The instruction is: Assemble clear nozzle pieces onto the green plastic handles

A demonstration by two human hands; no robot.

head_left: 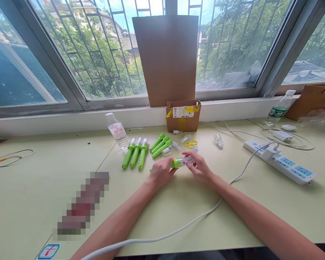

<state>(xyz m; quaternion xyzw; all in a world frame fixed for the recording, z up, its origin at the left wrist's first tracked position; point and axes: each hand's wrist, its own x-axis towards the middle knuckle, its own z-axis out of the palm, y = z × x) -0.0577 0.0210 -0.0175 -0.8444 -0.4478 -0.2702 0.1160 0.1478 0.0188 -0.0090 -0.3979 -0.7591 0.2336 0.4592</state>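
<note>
My left hand [161, 171] is wrapped round a green plastic handle [178, 162] with a yellow ring on it. At the handle's right end, the fingers of my right hand [200, 168] grip a clear ribbed plastic tube [189, 159]. The tube and handle lie in line, almost level, just above the table; whether they are locked together I cannot tell. Beyond my left hand rest bare green handles [161, 145]. Three green handles with clear tops [135, 153] lie side by side to the left. Loose yellow rings [190, 144] and clear tubes [186, 137] are scattered beyond my right hand.
A small cardboard box [183, 122] stands by the window wall, with a water bottle [117, 131] to its left. On the right lie another clear tube [218, 141] and a power strip [280, 162]. Its white cable [178, 231] crosses the table near my forearms.
</note>
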